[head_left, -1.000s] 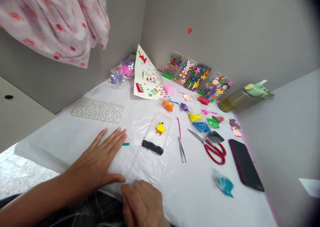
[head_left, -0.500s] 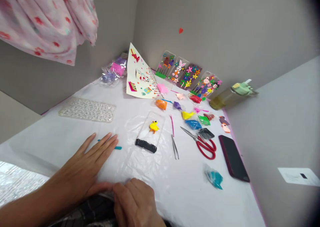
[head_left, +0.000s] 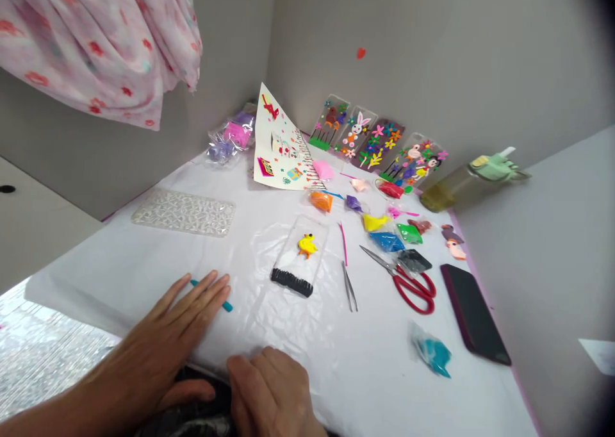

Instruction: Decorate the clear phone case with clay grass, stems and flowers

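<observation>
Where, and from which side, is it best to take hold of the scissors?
Probably by the nearer red loop, coming from the near side. The scissors lie flat with the blades pointing away to the left, and the black packet sits close to the farther loop.

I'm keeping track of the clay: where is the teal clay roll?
In the head view, the teal clay roll lies left of the yellow-bird phone case, partly under the left hand.

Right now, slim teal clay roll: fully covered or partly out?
Partly out: slim teal clay roll shows at both ends, its middle hidden under the left hand.
</observation>
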`<state>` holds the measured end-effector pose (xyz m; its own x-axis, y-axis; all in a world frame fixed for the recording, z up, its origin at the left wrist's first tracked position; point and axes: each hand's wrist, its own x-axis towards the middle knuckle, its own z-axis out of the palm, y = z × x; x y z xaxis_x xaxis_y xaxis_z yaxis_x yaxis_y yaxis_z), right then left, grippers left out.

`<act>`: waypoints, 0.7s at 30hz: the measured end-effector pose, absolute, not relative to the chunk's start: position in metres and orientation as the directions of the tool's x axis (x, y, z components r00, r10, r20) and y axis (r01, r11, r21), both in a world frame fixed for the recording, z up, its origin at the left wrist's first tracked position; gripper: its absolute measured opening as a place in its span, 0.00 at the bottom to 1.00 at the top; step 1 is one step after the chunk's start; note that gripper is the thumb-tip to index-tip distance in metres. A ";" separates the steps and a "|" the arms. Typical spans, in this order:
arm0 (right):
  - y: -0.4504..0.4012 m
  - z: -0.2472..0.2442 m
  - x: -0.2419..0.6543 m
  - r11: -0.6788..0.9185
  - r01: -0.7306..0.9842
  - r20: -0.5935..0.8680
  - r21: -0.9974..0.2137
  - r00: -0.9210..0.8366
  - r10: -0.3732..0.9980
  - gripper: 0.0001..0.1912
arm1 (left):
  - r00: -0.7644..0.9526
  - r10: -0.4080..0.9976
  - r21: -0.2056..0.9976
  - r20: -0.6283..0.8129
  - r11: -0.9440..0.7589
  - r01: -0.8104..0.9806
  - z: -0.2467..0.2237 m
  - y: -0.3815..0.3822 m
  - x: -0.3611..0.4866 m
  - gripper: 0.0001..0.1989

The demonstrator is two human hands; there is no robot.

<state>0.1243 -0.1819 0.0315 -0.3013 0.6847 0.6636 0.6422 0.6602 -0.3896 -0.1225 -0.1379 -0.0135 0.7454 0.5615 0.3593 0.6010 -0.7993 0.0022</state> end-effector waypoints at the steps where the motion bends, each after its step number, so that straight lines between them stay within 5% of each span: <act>1: -0.182 0.032 0.124 0.663 0.637 0.661 -0.394 -0.305 0.686 0.26 | 0.755 0.549 -0.005 0.359 -0.808 0.590 -0.014 -0.132 -0.115 0.67; 9: -0.179 0.032 0.125 0.680 0.607 0.673 -0.411 -0.301 0.675 0.25 | 0.719 0.592 0.018 0.364 -0.776 0.630 -0.019 -0.132 -0.099 0.60; 14: -0.184 0.031 0.127 0.680 0.629 0.661 -0.377 -0.331 0.673 0.23 | 0.787 0.530 -0.075 0.317 -0.813 0.578 -0.025 -0.165 -0.125 0.50; 21: -0.184 0.033 0.127 0.675 0.623 0.631 -0.396 -0.350 0.693 0.24 | 0.741 0.541 -0.052 0.397 -0.793 0.607 -0.006 -0.120 -0.089 0.63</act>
